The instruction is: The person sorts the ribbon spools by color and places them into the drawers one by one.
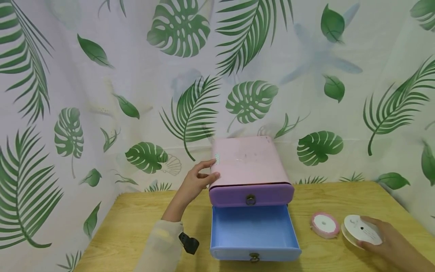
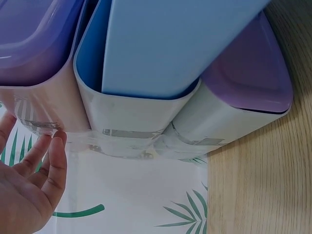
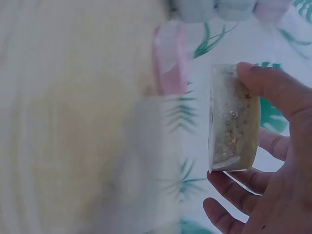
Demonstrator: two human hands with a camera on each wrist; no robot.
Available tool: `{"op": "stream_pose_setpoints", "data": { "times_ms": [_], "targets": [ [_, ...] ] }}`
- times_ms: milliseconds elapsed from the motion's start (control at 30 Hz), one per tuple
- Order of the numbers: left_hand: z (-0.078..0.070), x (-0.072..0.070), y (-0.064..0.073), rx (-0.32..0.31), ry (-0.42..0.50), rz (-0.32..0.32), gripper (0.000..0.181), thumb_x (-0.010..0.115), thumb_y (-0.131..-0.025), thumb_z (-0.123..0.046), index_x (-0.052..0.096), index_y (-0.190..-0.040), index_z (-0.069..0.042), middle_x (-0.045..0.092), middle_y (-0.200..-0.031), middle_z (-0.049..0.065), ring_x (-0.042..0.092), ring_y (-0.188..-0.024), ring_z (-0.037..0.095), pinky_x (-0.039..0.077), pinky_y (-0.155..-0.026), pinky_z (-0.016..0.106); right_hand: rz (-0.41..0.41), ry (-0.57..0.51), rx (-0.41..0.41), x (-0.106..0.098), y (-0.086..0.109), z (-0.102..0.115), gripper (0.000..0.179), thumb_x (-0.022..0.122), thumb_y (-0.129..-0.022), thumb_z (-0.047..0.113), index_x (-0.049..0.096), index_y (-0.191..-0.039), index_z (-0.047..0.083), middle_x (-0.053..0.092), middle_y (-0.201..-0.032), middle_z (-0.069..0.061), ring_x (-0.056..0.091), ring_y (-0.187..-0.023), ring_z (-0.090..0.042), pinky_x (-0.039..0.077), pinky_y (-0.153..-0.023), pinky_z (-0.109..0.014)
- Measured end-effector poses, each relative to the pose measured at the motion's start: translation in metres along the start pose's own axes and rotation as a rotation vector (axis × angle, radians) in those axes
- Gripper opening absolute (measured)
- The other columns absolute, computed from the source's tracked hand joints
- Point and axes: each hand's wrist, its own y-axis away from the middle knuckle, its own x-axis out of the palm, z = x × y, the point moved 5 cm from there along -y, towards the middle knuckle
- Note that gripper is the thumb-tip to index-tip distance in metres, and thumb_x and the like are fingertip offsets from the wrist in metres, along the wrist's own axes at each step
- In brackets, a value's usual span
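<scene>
My right hand [image 1: 384, 236] grips a white ribbon spool [image 1: 363, 229] by its edge, thumb on one side and fingers on the other. In the right wrist view the spool's rim [image 3: 234, 119] shows sheer ribbon with small gold stars. To its left a pink ribbon spool [image 1: 325, 224] lies flat on the table. My left hand [image 1: 198, 177] touches the left side of a stacked drawer unit [image 1: 248, 158] with extended fingers; in the left wrist view its fingertips [image 2: 58, 139] meet the pink top section. The blue drawer [image 1: 255, 234] is pulled out and holds nothing visible.
Above the blue drawer is a closed purple drawer [image 1: 251, 194] with a ring pull. The left wrist view shows another purple drawer [image 2: 253, 73], at the bottom of the stack. A leaf-printed cloth [image 1: 112, 79] hangs behind the wooden table [image 1: 136, 219].
</scene>
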Motion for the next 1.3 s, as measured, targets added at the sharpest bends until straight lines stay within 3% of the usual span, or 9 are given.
{"op": "stream_pose_setpoints", "data": {
  "times_ms": [67,167,300,400,500,600,733,967,1300],
  "targets": [
    [0.0,0.0,0.0,-0.006,-0.001,-0.003,0.054,0.067,-0.089,-0.04,0.05,-0.14,-0.035,0.043,-0.148,0.002,0.059,-0.117,0.025,0.046,-0.095,0.055,-0.059,-0.03,-0.048,-0.007,0.004,0.01,0.074,0.073,-0.085,0.031,0.043,-0.131,-0.019,0.046,-0.127,-0.044,0.046,-0.11,-0.054,0.045,-0.091,-0.032],
    [0.0,-0.001,0.001,0.001,-0.005,-0.006,0.054,0.067,-0.09,-0.039,0.049,-0.141,-0.033,0.043,-0.147,0.003,0.059,-0.116,0.026,0.047,-0.095,0.054,-0.158,-0.044,-0.129,-0.017,0.011,0.024,0.066,0.076,-0.083,0.026,0.05,-0.13,-0.013,0.051,-0.127,-0.038,0.049,-0.11,-0.037,0.033,-0.074,-0.007],
    [-0.001,0.0,0.001,0.004,0.002,0.0,0.055,0.067,-0.089,-0.039,0.05,-0.141,-0.033,0.043,-0.148,0.002,0.06,-0.115,0.025,0.048,-0.096,0.051,-0.201,-0.053,-0.152,-0.03,0.018,0.038,0.061,0.077,-0.082,0.023,0.052,-0.13,-0.006,0.052,-0.128,-0.032,0.035,-0.103,0.017,0.038,-0.068,-0.012],
    [-0.001,0.0,0.001,0.006,0.011,0.003,0.055,0.068,-0.089,-0.039,0.05,-0.14,-0.033,0.043,-0.148,0.002,0.06,-0.114,0.024,0.047,-0.097,0.05,-0.193,-0.068,-0.14,-0.039,0.022,0.047,0.062,0.075,-0.084,0.023,0.049,-0.132,-0.006,0.049,-0.13,-0.031,0.014,-0.095,0.031,0.048,-0.066,-0.027],
    [0.0,0.0,0.0,0.013,0.013,0.0,0.054,0.068,-0.089,-0.039,0.05,-0.14,-0.033,0.043,-0.147,0.002,0.061,-0.113,0.024,0.048,-0.096,0.049,-0.213,-0.081,-0.147,-0.05,0.025,0.058,0.063,0.076,-0.083,0.022,0.049,-0.133,-0.005,0.048,-0.128,-0.027,0.015,-0.093,0.031,0.046,-0.064,-0.025],
    [0.0,0.0,0.0,0.013,0.011,-0.005,0.054,0.068,-0.089,-0.039,0.05,-0.14,-0.033,0.044,-0.147,0.002,0.061,-0.113,0.023,0.048,-0.095,0.049,-0.268,-0.096,-0.199,-0.061,0.029,0.072,0.061,0.081,-0.078,0.018,0.054,-0.13,0.004,0.051,-0.129,0.012,0.023,-0.093,0.029,0.04,-0.062,-0.015],
    [0.0,0.0,0.001,0.005,0.006,-0.01,0.055,0.068,-0.089,-0.04,0.05,-0.14,-0.033,0.044,-0.147,0.001,0.06,-0.114,0.024,0.048,-0.095,0.05,-0.306,-0.112,-0.285,-0.071,0.033,0.091,0.06,0.084,-0.071,0.015,0.059,-0.125,0.016,0.029,-0.117,0.048,0.034,-0.094,0.023,0.039,-0.064,-0.012],
    [0.002,0.0,0.001,-0.001,-0.009,-0.014,0.054,0.067,-0.089,-0.041,0.05,-0.14,-0.035,0.044,-0.147,0.0,0.06,-0.113,0.022,0.049,-0.091,0.045,-0.265,-0.062,-0.332,-0.078,0.034,0.125,0.061,0.086,-0.069,0.019,0.059,-0.125,0.021,0.034,-0.119,0.043,0.039,-0.093,0.016,0.043,-0.066,-0.016],
    [0.001,0.001,0.001,0.01,0.017,-0.013,0.053,0.067,-0.089,-0.038,0.05,-0.14,-0.034,0.045,-0.146,0.0,0.061,-0.111,0.022,0.049,-0.092,0.048,-0.238,-0.1,-0.565,-0.073,0.032,0.181,0.072,0.086,-0.067,0.015,0.055,-0.132,0.024,0.046,-0.134,0.025,0.043,-0.106,0.01,0.04,-0.078,-0.01]
  ]
}}
